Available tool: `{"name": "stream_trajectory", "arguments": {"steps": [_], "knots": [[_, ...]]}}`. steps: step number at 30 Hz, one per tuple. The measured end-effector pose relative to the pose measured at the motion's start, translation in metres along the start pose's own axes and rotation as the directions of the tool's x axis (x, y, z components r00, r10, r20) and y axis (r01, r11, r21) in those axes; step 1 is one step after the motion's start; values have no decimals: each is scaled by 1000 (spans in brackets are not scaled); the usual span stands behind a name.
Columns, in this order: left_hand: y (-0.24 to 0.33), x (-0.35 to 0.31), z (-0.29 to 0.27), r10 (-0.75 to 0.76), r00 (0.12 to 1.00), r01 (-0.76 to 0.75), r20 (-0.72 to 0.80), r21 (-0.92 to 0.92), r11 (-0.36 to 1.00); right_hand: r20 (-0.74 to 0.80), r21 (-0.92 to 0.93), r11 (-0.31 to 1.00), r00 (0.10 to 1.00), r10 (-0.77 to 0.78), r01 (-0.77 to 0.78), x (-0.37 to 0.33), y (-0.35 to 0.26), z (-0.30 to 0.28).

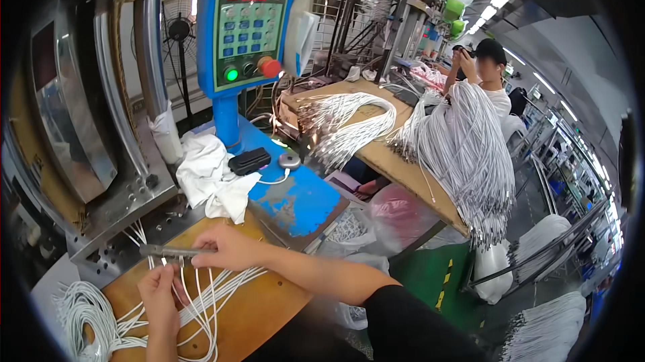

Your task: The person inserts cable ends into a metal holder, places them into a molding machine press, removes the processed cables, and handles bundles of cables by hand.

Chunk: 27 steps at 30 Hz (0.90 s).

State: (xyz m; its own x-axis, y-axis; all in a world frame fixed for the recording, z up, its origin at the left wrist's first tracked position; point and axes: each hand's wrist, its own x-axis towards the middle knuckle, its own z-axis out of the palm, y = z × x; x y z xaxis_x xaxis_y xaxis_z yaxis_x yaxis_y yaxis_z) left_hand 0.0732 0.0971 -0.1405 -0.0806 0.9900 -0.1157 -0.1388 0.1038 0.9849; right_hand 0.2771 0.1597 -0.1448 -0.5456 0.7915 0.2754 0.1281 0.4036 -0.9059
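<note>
Your left hand (pixel 160 291) has its thumb and fingertips pressed together, pinching at a thin white cable just under a slim grey metal bar (pixel 164 251); how many strands they hold is hidden. Your right hand (pixel 232 248) has its thumb and forefinger pinching the bar's right end, the other fingers curled in; I cannot tell whether they also grip a cable. The bar lies nearly level, just beyond your left fingertips. Flexible white cables (pixel 213 295) fan out below and right of your fingers, across a smooth orange-brown board (pixel 262 298). Left of your left hand lies a looped coil of white cable (pixel 75 296). Past your right fingers sit a crumpled white cloth (pixel 208 167), a flat black case (pixel 250 160) and a rounded grey device (pixel 289 160), with a worn blue tabletop (pixel 302 204) around them. Farther beyond your fingers stands a blue control panel (pixel 218 73). Well off to their right, a brown table (pixel 403 184) bears thick bundles of white cable (pixel 470 140), near a person in a black cap (pixel 497 101)
</note>
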Motion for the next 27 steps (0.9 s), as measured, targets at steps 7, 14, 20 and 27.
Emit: {"name": "stream_trajectory", "arguments": {"steps": [7,14,20,27], "knots": [[0,-1,-5,5,988,-7,153,16,1000,62,-154,981,992,-113,121,-2,-12,-3],[5,-2,-1,-60,989,64,139,-24,998,70,-158,984,995,-67,78,-2,-11,-3],[-2,-3,0,46,995,-50,89,49,998,108,-275,951,987,-119,144,-2,-15,-10],[6,0,1,-30,990,22,136,57,998,107,-155,988,994,24,-7,-4,-15,-13]]}}
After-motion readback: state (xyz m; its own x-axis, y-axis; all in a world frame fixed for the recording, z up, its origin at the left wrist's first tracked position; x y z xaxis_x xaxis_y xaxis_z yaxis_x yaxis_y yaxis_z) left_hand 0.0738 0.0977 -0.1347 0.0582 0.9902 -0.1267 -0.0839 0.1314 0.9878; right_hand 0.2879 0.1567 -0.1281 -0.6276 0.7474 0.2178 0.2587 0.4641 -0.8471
